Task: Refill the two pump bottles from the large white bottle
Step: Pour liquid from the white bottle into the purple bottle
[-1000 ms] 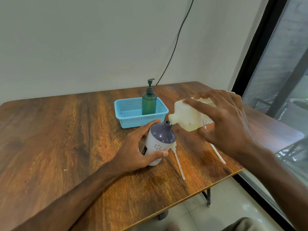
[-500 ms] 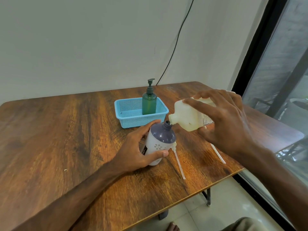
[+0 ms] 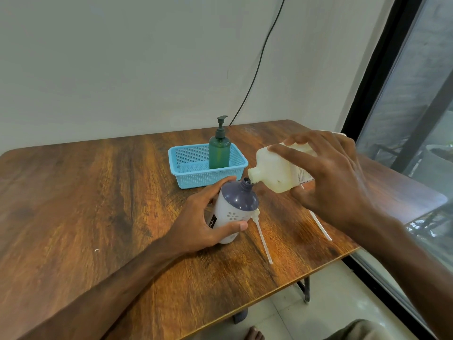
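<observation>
Purple-topped white pump bottle [image 3: 232, 213], pump off, sits on the wooden counter [image 3: 98, 204] w/ the left hand [image 3: 196, 224] curled round its body. Right hand [image 3: 331, 182] grips the large white bottle [image 3: 277, 170], tipped sideways, mouth at the open neck. One pump tube [image 3: 263, 241] lies just right; a second tube [image 3: 321, 228] pokes out below the right hand. Behind: green pump bottle [image 3: 219, 153], upright in a blue basket [image 3: 186, 177].

The person's left grip [image 3: 203, 217] and right grip [image 3: 335, 182] were bare, the left forearm [image 3: 110, 285] and right forearm [image 3: 416, 253] likewise bare along all their visible length, while a rounded patch of olive-grey cloth [image 3: 355, 330] covered one leg low down and bare toes [image 3: 253, 334] showed beside it.
</observation>
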A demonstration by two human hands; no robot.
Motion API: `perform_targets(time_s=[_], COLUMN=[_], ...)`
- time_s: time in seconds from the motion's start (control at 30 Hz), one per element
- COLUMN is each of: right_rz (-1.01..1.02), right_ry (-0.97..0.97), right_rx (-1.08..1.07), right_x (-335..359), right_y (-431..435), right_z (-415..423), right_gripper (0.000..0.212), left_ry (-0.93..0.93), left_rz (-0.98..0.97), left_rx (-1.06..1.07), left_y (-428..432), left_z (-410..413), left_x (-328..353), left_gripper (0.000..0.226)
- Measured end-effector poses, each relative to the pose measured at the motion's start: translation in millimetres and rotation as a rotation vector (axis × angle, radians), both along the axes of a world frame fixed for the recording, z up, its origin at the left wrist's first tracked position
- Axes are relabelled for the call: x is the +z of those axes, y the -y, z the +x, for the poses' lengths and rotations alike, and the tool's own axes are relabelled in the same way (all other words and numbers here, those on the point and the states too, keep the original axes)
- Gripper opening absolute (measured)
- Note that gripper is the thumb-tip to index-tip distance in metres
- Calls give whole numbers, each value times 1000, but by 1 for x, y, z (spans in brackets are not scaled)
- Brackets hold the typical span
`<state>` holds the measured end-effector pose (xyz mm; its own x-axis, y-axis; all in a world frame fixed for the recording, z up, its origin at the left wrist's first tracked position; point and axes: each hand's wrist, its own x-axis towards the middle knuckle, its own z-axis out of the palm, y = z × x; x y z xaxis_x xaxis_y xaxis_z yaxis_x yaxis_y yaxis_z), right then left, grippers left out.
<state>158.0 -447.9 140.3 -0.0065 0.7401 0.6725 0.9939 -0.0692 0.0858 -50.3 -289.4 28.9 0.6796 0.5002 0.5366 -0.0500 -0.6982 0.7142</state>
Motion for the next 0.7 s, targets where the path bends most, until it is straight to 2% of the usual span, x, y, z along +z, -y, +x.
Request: perform_targets(time_s=[0.7], right_rz=[-11], right_ry=[16], right_rx=[-14], right_x=[1], right_y=[0], right_z=[-2], right_gripper=[86], left_ry=[2], left_rz=[-3], left_rx=[-6], left_y=[1], left_z=[-2], left_x=[0], left_gripper=[94])
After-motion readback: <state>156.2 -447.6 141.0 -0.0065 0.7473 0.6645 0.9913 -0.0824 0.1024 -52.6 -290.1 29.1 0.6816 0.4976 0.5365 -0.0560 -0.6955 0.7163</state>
